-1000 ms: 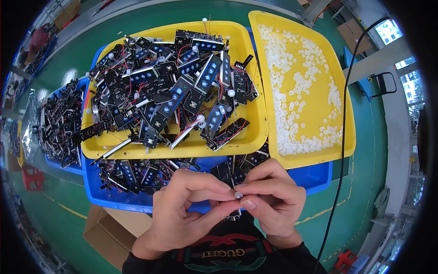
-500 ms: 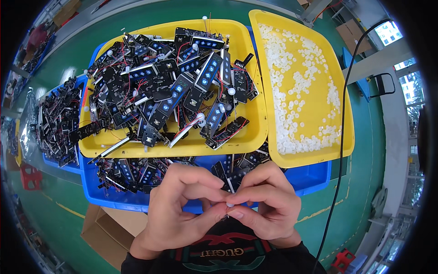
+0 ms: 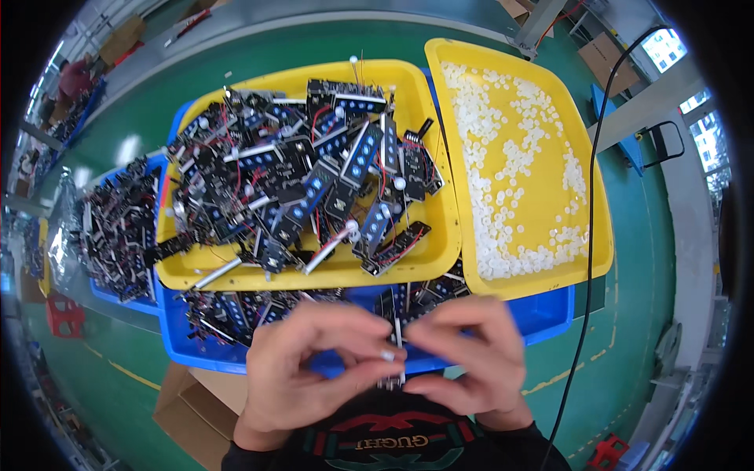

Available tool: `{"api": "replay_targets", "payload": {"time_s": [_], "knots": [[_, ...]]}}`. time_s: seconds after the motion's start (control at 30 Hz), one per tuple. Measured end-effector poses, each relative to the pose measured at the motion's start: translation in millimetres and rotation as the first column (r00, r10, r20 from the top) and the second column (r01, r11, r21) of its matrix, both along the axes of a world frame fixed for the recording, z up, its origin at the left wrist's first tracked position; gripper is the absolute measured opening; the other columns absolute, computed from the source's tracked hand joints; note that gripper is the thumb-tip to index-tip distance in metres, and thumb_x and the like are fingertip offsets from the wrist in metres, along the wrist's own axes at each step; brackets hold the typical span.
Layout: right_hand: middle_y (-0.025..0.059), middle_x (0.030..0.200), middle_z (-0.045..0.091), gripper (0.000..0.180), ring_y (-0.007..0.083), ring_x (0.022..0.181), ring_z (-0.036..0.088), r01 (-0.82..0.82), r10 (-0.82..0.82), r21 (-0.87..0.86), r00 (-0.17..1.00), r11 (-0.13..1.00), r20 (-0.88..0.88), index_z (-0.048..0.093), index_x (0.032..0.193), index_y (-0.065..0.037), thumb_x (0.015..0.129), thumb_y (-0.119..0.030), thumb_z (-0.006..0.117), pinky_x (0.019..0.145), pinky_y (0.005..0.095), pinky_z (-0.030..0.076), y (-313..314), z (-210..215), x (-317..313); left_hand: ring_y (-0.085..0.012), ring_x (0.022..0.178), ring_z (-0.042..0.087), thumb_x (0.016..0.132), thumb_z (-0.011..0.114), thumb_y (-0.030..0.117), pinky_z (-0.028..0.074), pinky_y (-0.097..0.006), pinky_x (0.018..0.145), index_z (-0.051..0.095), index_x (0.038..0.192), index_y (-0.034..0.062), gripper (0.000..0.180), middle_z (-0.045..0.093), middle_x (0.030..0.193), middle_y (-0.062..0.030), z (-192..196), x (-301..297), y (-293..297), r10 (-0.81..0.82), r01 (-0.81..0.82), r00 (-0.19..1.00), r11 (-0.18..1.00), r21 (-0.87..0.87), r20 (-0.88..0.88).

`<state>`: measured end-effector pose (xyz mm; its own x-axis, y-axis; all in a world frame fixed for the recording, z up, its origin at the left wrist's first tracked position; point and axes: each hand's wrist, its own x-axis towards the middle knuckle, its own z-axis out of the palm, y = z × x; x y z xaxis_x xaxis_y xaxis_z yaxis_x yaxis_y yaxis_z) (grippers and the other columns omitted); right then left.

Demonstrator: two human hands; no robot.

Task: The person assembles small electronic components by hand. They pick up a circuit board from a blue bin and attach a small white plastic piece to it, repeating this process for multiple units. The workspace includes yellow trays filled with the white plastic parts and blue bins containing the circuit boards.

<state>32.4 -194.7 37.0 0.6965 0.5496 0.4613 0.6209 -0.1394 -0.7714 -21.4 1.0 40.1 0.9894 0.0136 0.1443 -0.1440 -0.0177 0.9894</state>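
Note:
My left hand (image 3: pixel 314 369) and my right hand (image 3: pixel 471 361) meet fingertip to fingertip low in the view, over the front edge of a blue bin (image 3: pixel 542 314). Together they pinch a small black circuit part (image 3: pixel 394 357) with thin leads, mostly hidden by the fingers. Just beyond the hands, a yellow tray (image 3: pixel 330 276) is heaped with black and blue circuit boards (image 3: pixel 314 180) trailing red wires and white-tipped rods.
A second yellow tray (image 3: pixel 455 71) at the right holds many small white plastic caps (image 3: pixel 518 173). More circuit boards fill a blue bin (image 3: pixel 118 228) at the left. A black cable (image 3: pixel 593 204) runs down the right side. A cardboard box (image 3: pixel 188 400) sits on the green floor.
Both hands have stayed together on the small part, shifting slightly while the fingertips rework their pinch. The trays have not moved.

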Motion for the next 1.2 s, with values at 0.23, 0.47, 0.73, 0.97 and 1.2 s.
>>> {"api": "replay_targets", "payload": {"time_s": [0.23, 0.47, 0.73, 0.97, 1.2], "knots": [[0.016, 0.101, 0.06, 0.042, 0.0317, 0.09, 0.057, 0.656, -0.501, -0.384, 0.749, 0.65, 0.433, 0.064, 0.11, 0.002, 0.072, -0.01, 0.075, 0.078, 0.0358, 0.048, -42, 2, 49, -0.024, 0.061, 0.066, 0.08, 0.067, -0.007, 0.053, -0.031, 0.05, 0.056, 0.102, -0.0035, 0.024, 0.066, 0.086, -0.0236, 60, 0, 47, 0.178, -0.171, 0.851, 0.983, -0.06, 0.494], [0.0142, 0.101, 0.057, 0.034, 0.0323, 0.093, 0.053, 0.654, -0.484, -0.486, 0.756, 0.58, 0.44, 0.064, 0.105, -0.001, 0.074, -0.011, 0.073, 0.08, 0.0397, 0.045, -46, -9, 54, -0.0166, 0.08, 0.067, 0.085, 0.062, -0.01, 0.056, -0.025, 0.073, 0.06, 0.103, -0.0059, 0.019, 0.067, 0.092, -0.0142, 75, 80, 33, 0.436, -0.633, 0.681, 0.754, 0.175, 0.588], [0.0092, 0.077, 0.054, 0.019, 0.0287, 0.077, 0.054, 0.552, -0.415, -0.458, 0.831, 0.697, 0.37, 0.066, 0.091, -0.005, 0.073, -0.004, 0.069, 0.069, 0.0387, 0.045, -51, -5, 56, -0.0172, 0.09, 0.065, 0.081, 0.066, -0.006, 0.053, -0.026, 0.076, 0.065, 0.105, -0.0011, 0.024, 0.065, 0.101, -0.0122, 52, 91, 33, 0.293, -0.637, 0.735, 0.608, 0.474, 0.612], [0.009, 0.083, 0.056, 0.014, 0.0294, 0.08, 0.055, 0.556, -0.456, -0.449, 0.831, 0.7, 0.318, 0.065, 0.087, -0.005, 0.074, -0.005, 0.069, 0.069, 0.039, 0.045, -46, -7, 58, -0.0229, 0.061, 0.062, 0.064, 0.064, -0.002, 0.05, -0.033, 0.055, 0.065, 0.079, 0.0039, 0.016, 0.064, 0.071, -0.0075, 19, 28, 4, -0.152, -0.128, 0.95, 0.605, 0.786, 0.272], [0.0091, 0.082, 0.053, 0.017, 0.0286, 0.079, 0.054, 0.468, -0.362, -0.48, 0.883, 0.742, 0.299, 0.064, 0.089, -0.005, 0.073, -0.007, 0.068, 0.071, 0.0384, 0.045, -51, -8, 61, -0.0282, 0.079, 0.062, 0.077, 0.071, 0.011, 0.052, -0.037, 0.07, 0.06, 0.107, 0.0, 0.034, 0.063, 0.089, -0.0137, -19, 34, -26, -0.373, 0.202, 0.926, 0.362, 0.91, -0.057]]}}
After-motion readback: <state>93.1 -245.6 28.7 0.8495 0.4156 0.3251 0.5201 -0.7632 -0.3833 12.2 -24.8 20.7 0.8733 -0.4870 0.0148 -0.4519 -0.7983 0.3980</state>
